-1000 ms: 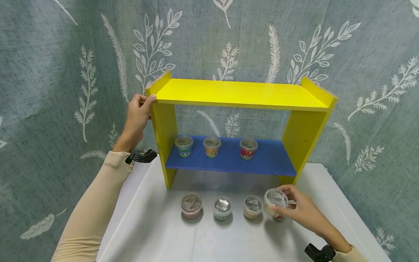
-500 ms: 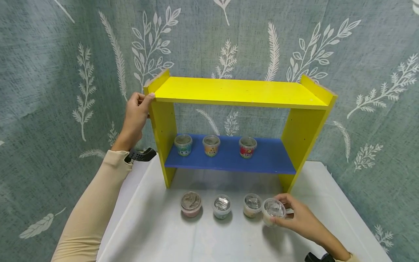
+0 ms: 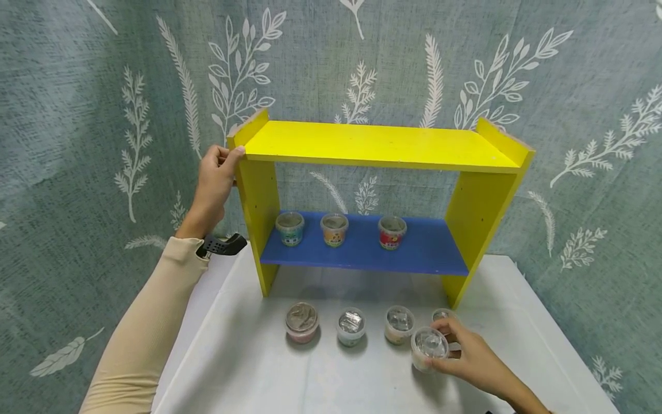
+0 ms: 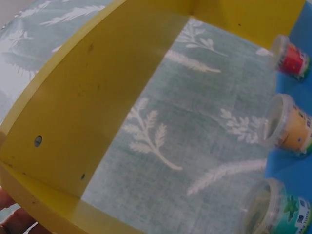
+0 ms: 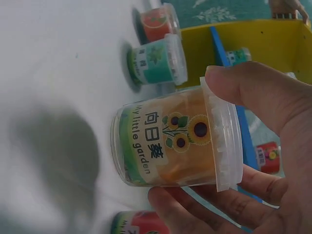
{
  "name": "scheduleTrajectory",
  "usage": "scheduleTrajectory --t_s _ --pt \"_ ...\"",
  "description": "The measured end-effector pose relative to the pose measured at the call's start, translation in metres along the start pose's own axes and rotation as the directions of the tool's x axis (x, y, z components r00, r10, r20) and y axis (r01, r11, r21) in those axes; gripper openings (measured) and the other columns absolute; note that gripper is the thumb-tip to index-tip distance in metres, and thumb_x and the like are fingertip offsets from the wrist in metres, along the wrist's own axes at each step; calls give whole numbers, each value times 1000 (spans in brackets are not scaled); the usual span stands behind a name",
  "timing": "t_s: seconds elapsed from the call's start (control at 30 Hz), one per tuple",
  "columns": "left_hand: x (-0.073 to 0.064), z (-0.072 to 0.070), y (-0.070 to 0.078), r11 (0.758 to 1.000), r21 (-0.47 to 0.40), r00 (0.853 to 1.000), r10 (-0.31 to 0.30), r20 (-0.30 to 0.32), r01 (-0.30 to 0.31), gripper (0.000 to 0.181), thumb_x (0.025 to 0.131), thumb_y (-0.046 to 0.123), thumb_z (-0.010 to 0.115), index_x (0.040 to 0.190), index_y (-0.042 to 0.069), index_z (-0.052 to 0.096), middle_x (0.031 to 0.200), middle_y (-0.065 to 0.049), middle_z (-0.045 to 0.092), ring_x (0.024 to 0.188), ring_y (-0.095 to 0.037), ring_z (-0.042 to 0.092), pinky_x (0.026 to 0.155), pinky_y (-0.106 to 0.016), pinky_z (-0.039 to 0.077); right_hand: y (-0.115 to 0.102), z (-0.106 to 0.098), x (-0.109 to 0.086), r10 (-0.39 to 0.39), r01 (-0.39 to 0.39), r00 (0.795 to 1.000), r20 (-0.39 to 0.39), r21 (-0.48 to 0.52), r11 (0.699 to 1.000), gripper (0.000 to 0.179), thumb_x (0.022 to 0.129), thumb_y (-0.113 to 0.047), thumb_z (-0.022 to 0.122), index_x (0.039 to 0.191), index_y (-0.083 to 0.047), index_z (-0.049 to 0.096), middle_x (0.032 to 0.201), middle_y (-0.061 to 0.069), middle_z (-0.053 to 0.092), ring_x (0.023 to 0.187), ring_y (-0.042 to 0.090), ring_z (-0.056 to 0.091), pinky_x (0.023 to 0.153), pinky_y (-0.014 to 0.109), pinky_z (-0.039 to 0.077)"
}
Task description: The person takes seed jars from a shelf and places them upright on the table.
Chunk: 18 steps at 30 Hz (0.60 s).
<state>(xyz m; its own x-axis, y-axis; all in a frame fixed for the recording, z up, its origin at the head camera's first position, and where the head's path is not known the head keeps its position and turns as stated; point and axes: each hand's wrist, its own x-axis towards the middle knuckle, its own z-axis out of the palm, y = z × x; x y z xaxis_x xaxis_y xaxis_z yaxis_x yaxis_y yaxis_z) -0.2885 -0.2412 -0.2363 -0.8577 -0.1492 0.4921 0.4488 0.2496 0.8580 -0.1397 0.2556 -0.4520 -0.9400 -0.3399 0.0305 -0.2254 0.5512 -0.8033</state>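
My left hand (image 3: 214,179) grips the upper left corner of a yellow shelf unit (image 3: 380,144), its thumb over the front edge. In the left wrist view only fingertips (image 4: 19,220) show behind the yellow panel. My right hand (image 3: 469,357) holds a small clear-lidded plastic cup (image 3: 429,343) by its upper part, above the white table. In the right wrist view this cup (image 5: 170,139) has an orange sunflower label, with thumb and fingers about its lid and side. Another cup (image 3: 443,314) stands behind my right fingers, partly hidden; its label looks red in the right wrist view.
Three more lidded cups stand in a row on the white table (image 3: 331,385): a pinkish one (image 3: 302,323), a teal one (image 3: 350,326) and an orange one (image 3: 399,324). On the blue shelf (image 3: 424,247) are teal (image 3: 290,229), orange (image 3: 334,229) and red (image 3: 392,232) cups.
My right hand has moved the sunflower cup toward me and slightly left, uncovering part of the cup behind it. The left hand stays on the shelf unit.
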Motion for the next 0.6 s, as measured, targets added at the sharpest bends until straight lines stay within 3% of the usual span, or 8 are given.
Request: scheduleTrajectory --t_s 0.37,0.6 --pt "3 0 -2 1000 -8 1000 4 6 -4 34 104 48 56 106 15 48 107 -2 48 92 -18 50 81 -36 41 7 11 -5 14 -14 1000 9 -31 999 67 85 -37 86 134 -6 54 131 15 61 108 29 64 82 33 58" --pt "3 1 -3 1000 -4 1000 -9 -4 9 34 104 48 56 105 15 48 107 -2 47 92 -18 49 82 -36 40 13 17 -6 -16 14 1000 -19 -93 996 68 83 -41 87 132 -7 55 123 10 64 104 22 66 84 30 57"
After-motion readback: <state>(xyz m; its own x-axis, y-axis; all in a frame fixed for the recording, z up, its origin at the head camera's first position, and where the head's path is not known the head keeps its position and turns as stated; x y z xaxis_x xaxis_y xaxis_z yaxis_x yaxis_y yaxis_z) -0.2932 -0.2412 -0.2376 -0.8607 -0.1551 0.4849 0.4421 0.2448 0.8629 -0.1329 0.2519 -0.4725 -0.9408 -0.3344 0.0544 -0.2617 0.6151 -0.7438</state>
